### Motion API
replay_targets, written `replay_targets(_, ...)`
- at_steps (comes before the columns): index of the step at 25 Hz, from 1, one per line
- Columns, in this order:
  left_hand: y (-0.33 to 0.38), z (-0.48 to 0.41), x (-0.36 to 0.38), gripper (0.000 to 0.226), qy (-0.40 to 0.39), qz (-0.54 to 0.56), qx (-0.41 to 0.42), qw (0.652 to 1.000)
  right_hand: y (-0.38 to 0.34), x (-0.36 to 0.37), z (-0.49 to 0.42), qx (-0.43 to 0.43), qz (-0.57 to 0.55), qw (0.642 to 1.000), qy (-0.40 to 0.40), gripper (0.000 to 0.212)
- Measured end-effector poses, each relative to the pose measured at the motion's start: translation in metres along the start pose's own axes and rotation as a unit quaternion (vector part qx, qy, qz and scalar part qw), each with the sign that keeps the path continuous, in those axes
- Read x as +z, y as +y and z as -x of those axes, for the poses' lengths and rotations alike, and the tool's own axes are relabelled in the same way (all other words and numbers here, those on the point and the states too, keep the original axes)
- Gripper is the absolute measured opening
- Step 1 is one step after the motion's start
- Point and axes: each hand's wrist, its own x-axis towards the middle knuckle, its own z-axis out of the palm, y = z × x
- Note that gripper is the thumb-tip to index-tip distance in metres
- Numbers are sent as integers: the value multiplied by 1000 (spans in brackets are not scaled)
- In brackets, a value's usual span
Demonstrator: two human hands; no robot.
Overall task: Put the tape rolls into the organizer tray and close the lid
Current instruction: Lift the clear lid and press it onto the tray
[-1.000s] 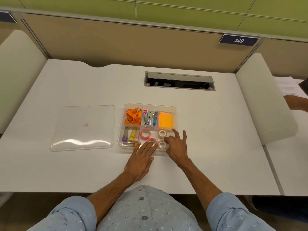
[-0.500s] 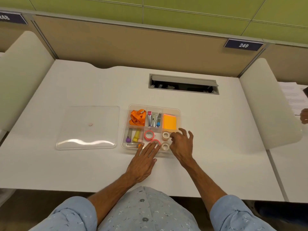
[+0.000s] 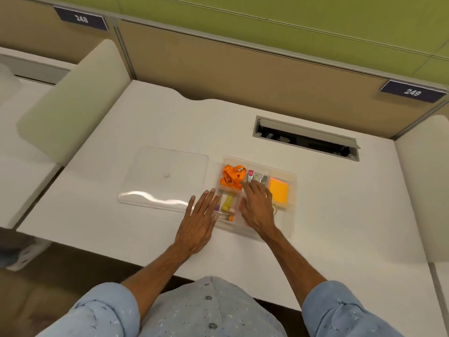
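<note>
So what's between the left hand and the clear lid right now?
Nothing in the head view: the left hand already overlaps the clear lid's near right corner.

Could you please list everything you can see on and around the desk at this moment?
Organizer tray: one, clear, centre of the desk, lid off.
Lid: one, clear, flat on the desk, left of the tray.
Strap: one, orange, tray's far-left compartment.
Sticky notes: one pad, orange, tray's far-right compartment.
Small metal tools: several, silver, one with a pink end, far-middle compartment.
Markers: yellow and purple, near-left compartment; count unclear.
Tape rolls: mostly hidden under the right hand; count cannot be told.
Desk: one, white.
Cable hatch: one, grey, open, far right of the desk.
Number plates: two, dark blue, 248 and 249, on the partition.
Left hand: open, flat beside the tray's left edge.
Right hand: open, over the tray.
</note>
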Motion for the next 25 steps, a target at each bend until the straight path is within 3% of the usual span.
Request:
replay_targets(6,-74,25,-22,62,32,-25,-130,991,-78,29,-36,-121,18,991,-54,53)
replay_targets(12,-121,42,-30,64,-34,-49,-176,983,-131,61,-41,-214,82,966,-119,36)
replay_targets(16,-133,44,-30,70,-65,-57,-155,984,-144,79,-35,-206,109,959,-158,35)
replay_targets(25,-143,40,-37,68,-95,-16,-130,987,-154,82,-31,-167,94,969,-156,33)
